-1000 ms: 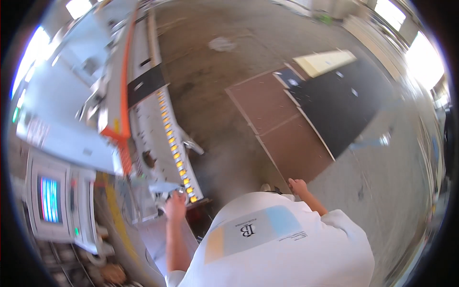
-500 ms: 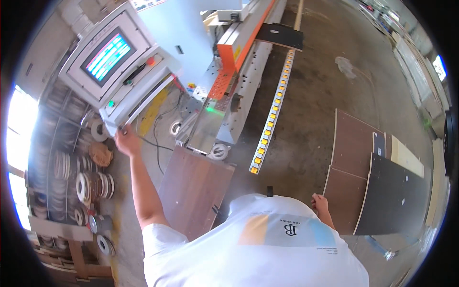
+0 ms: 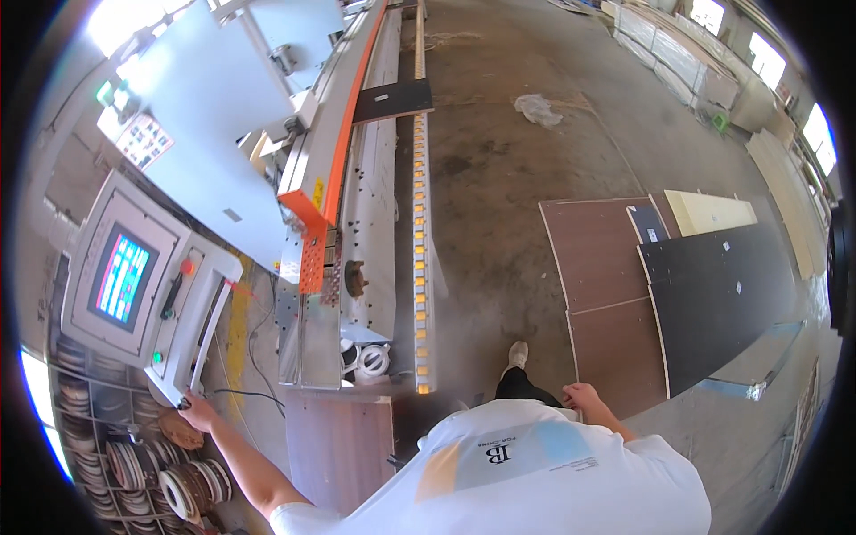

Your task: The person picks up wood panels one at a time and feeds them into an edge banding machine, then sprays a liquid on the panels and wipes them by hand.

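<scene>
The left hand (image 3: 200,415) has gone from the machine (image 3: 314,160) to the near corner of the panel (image 3: 134,267), on the left; I can't tell if its fingers grip. The right hand (image 3: 584,398), fingers curled together, is near the brown boards (image 3: 597,254) on the right. A shoe (image 3: 517,355) now shows ahead.

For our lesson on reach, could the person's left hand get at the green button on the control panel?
Probably yes: the left hand is by the lower corner of the control panel, close to the green button, with nothing visible between.
</scene>
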Motion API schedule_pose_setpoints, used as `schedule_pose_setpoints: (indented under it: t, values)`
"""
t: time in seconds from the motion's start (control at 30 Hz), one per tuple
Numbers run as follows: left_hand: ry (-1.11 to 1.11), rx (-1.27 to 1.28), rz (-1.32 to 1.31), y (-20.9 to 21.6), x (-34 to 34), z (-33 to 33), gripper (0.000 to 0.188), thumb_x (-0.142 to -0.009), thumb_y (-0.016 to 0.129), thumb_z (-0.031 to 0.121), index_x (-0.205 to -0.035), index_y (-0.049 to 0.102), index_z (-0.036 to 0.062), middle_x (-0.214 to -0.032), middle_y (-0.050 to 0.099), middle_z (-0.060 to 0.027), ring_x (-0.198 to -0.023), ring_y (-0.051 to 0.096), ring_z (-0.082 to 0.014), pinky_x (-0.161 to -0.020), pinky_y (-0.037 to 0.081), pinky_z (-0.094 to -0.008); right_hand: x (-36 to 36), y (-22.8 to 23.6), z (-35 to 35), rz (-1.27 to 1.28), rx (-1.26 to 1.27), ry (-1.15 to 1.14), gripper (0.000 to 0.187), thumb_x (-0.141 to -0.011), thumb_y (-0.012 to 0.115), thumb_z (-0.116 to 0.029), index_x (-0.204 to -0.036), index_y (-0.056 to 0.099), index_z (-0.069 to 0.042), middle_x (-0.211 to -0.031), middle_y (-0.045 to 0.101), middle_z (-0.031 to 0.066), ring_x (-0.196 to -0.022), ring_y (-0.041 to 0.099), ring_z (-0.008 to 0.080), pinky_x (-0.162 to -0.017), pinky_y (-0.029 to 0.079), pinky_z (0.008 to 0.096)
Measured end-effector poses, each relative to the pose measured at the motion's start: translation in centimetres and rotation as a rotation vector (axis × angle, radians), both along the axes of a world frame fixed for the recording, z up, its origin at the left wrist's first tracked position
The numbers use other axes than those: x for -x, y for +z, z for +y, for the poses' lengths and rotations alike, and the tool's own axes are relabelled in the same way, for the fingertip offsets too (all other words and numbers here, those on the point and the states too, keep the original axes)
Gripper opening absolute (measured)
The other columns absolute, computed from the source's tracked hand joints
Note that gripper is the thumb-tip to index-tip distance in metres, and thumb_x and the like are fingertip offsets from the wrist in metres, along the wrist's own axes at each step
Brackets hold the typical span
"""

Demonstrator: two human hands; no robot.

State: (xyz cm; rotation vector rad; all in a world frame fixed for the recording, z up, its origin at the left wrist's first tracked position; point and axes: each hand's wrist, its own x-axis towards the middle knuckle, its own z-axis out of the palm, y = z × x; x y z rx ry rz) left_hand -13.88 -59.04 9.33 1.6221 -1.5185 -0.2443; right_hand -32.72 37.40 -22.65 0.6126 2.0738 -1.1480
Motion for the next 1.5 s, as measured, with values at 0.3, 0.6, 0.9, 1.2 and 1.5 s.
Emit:
schedule_pose_setpoints:
  t: [0.3, 0.6, 0.9, 1.2, 1.5]
  values:
    - [-0.131, 0.003, 0.600, -9.2, 10.0, 10.1, 0.058, -0.090, 0.075, 0.022, -0.137, 0.050, 0.0010, -0.115, 0.067, -0.0223, -0.083, 0.069, -0.0344, -0.066, 0.058, -0.0449, 15.2, 4.1, 2.5, 0.235, 0.426, -0.688, 0.021, -0.097, 0.066, -0.036, -0.092, 0.063, -0.015, -0.077, 0.065, -0.0010, -0.063, 0.061, 0.0099, -0.051, 0.050, 0.0277]
    - [-1.463, -1.112, -0.081, -9.4, 35.8, 49.3, 0.034, -0.105, 0.059, 0.017, -0.135, 0.058, 0.0011, -0.108, 0.069, -0.0087, -0.084, 0.069, -0.0174, -0.076, 0.057, -0.0304, 34.4, 3.4, 15.0, 0.506, 0.787, -1.486, 0.058, -0.097, 0.069, -0.048, -0.140, 0.055, -0.011, -0.141, 0.060, 0.0011, -0.113, 0.058, 0.0146, -0.095, 0.050, 0.0346]
    - [-1.577, -1.214, -0.575, -13.3, 34.1, 53.6, 0.032, -0.100, 0.065, 0.013, -0.129, 0.061, -0.0018, -0.100, 0.073, -0.0080, -0.088, 0.070, -0.0146, -0.083, 0.056, -0.0292, 39.5, -1.4, 20.0, 0.479, 0.969, -2.055, 0.051, -0.098, 0.062, -0.058, -0.116, 0.060, -0.011, -0.107, 0.065, -0.0011, -0.078, 0.057, 0.0120, -0.070, 0.050, 0.0302]
    - [-1.776, -1.186, -0.766, -12.8, 41.1, 60.4, 0.030, -0.101, 0.063, 0.016, -0.124, 0.064, -0.0030, -0.098, 0.075, -0.0115, -0.089, 0.074, -0.0175, -0.081, 0.057, -0.0301, 38.7, 2.8, 17.1, 0.587, 0.941, -1.842, 0.034, -0.099, 0.066, -0.051, -0.098, 0.067, -0.017, -0.099, 0.075, -0.0077, -0.054, 0.043, 0.0029, -0.051, 0.032, 0.0221]
    - [-1.929, -1.411, -0.507, -12.7, 51.1, 70.5, 0.030, -0.102, 0.063, 0.017, -0.128, 0.063, 0.0026, -0.104, 0.072, -0.0055, -0.090, 0.068, -0.0134, -0.082, 0.052, -0.0267, 32.3, 12.0, 3.2, 0.342, 1.182, -1.454, 0.028, -0.100, 0.067, -0.041, -0.109, 0.067, -0.014, -0.106, 0.075, -0.0029, -0.064, 0.056, 0.0064, -0.059, 0.048, 0.0262]
